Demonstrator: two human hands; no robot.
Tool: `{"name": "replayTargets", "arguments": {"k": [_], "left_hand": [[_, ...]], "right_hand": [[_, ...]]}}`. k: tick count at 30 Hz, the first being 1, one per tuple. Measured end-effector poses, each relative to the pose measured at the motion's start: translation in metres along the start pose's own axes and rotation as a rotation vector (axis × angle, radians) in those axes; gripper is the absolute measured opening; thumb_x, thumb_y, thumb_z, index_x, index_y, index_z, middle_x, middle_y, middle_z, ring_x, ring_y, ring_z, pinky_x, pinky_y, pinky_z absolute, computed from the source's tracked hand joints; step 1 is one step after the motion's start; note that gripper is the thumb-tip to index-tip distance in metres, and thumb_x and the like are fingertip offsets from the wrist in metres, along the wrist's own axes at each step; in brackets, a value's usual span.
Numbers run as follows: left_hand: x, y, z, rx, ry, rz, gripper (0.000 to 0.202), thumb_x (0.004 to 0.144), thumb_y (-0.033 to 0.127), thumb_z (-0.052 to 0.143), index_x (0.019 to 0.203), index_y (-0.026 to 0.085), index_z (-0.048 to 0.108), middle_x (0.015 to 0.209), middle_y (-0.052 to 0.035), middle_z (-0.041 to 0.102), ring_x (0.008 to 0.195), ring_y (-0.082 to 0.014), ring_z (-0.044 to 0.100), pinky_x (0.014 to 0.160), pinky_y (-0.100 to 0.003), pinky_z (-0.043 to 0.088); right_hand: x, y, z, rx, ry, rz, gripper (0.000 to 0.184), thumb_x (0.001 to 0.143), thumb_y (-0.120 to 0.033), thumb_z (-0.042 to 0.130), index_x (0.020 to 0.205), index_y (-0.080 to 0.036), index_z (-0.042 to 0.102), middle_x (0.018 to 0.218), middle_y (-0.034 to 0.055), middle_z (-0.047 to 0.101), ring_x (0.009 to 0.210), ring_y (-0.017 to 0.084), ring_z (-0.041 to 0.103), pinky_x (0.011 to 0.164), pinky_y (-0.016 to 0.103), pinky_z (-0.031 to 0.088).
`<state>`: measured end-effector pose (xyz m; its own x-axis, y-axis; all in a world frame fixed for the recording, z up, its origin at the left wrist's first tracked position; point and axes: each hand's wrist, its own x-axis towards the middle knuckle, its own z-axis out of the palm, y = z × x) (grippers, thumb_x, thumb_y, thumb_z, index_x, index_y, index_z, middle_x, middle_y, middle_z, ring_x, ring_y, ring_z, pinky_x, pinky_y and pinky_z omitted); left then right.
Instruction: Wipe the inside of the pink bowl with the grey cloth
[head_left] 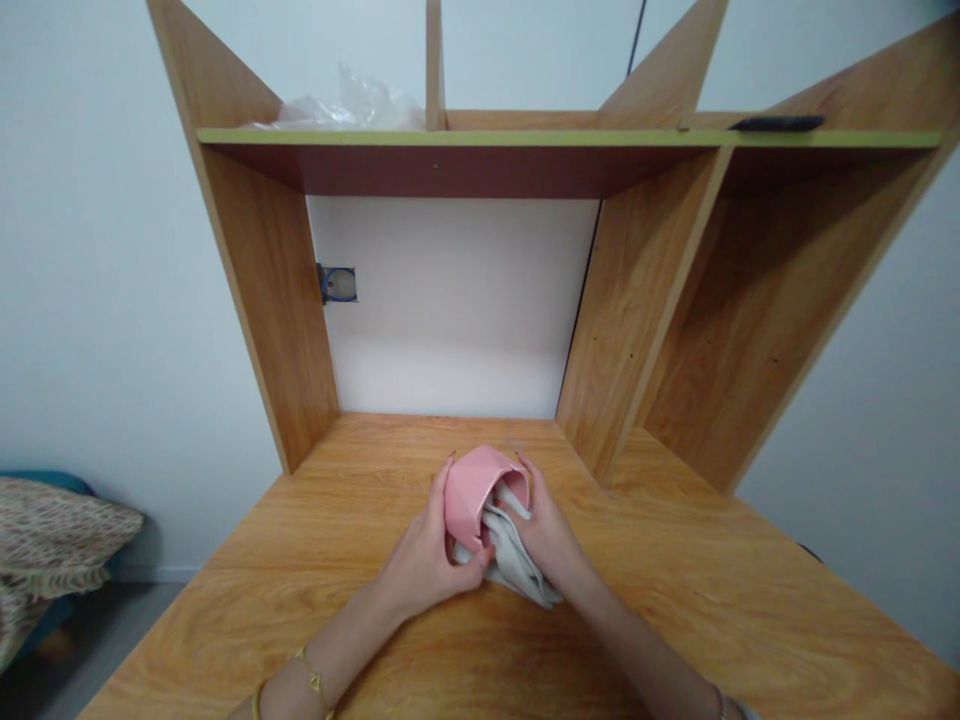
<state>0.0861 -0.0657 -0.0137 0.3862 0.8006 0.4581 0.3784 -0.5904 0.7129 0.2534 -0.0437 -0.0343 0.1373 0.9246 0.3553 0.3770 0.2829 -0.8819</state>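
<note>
1. Both hands are curled in around a pink container [472, 485]: the left hand [431, 557] clasps its left side with the thumb near the lower rim, while the right hand [551, 535] pinches a pale grey cloth [514, 552] at the mouth, one fingertip by the rim's far edge.
2. That container could slip, I judge, if the left hand's hold loosened while the right pressed on the cloth; its smooth-looking wall may offer little grip.
3. Cloth might bunch up inside or snag on the angular rim, since part is tucked in and the rest hangs loose. A hard tug could then twist the container away from the left fingers.
4. As for position, the container lies between the two hands, tipped so its mouth faces the right hand. Whether it rests on the wooden desk [360, 480] or is held just above, the view does not settle.
5. Loose cloth trails below the right palm, toward the wearer.
6. Behind stands a shelf unit [450, 140], with crumpled plastic [349, 105] on top, well apart from the hands.
</note>
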Motion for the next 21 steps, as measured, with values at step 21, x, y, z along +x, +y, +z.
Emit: {"name": "replayTargets", "arguments": {"k": [21], "left_hand": [[-0.001,-0.003,-0.001,0.279,-0.068,0.063,0.091,0.063,0.025,0.054,0.137,0.018,0.001,0.111,-0.0089,0.055,0.088,-0.0229,0.058,0.077,-0.032,0.045]], "right_hand": [[0.001,-0.016,-0.023,-0.612,-0.039,-0.065,0.071,0.075,-0.031,0.048,0.136,-0.017,0.014,0.059,-0.0007,0.060,0.056,0.019,0.060,0.050,0.022,0.035]]}}
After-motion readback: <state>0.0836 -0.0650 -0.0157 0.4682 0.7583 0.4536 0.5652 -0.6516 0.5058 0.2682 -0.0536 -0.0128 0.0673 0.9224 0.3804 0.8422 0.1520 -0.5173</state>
